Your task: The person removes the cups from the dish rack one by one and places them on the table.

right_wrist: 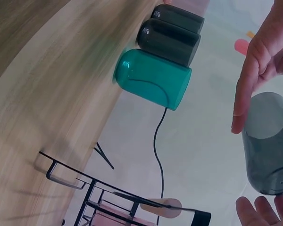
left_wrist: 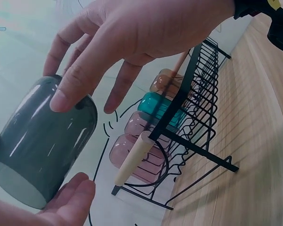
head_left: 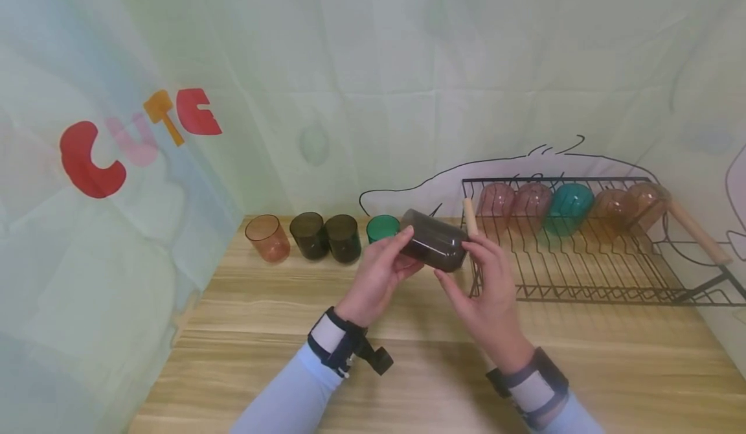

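Observation:
A dark grey see-through drinking glass [head_left: 434,243] lies tilted on its side in the air, above the table. My left hand [head_left: 375,278] grips it around its open end, thumb along the upper side. At the rounded base, my right hand [head_left: 492,285] has its fingers spread, fingertips right at the edge. In the left wrist view, the right hand [left_wrist: 118,42] reaches over the base of the glass [left_wrist: 45,141], thumb overlapping it. The right wrist view shows the left hand [right_wrist: 262,61] at the mouth of the glass [right_wrist: 269,146].
Along the table's back edge stand an orange glass [head_left: 268,238], two dark glasses [head_left: 309,236] and a green glass [head_left: 383,228]. To the right, a black wire rack [head_left: 594,295] with wooden handles [head_left: 698,230] holds several upturned glasses, pink, teal [head_left: 568,207] and amber. A printed cloth [head_left: 350,97] hangs behind.

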Motion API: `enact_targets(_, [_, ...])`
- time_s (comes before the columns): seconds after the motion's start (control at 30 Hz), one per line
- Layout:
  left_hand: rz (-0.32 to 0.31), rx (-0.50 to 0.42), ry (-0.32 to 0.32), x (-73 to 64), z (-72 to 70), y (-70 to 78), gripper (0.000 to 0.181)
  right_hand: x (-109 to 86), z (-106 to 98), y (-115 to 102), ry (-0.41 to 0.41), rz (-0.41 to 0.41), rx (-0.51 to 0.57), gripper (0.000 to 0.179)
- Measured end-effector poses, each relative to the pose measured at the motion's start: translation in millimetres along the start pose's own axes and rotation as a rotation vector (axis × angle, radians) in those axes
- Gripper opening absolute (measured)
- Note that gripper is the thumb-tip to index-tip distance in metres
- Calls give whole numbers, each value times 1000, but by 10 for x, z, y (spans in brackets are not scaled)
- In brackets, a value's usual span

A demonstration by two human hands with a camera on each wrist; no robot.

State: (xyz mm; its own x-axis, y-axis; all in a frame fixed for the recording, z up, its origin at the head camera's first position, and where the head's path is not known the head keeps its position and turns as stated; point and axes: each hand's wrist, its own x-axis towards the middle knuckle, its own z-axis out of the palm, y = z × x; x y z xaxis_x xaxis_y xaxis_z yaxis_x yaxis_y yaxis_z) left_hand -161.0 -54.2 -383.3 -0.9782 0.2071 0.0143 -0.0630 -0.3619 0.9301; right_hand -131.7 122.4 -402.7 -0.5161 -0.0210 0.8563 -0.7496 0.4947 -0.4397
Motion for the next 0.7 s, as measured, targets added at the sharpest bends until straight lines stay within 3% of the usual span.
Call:
enact_targets(0.17, [40,-16,32,4,-2,32,56,-64,1,168,-31,6,-59,63])
enact_targets(0.37, [93,0,117,24,8,62,64,-47,-69,241,-24,-43,-69,59])
enact_targets(0.5, [140,61,162,42,10,79,66,-35,-160,282,-26,-47,-97,58])
enact_targets(0.7, [195,248,252,47,-10,122,68,-36,-314,369,-46,-25,-157,55])
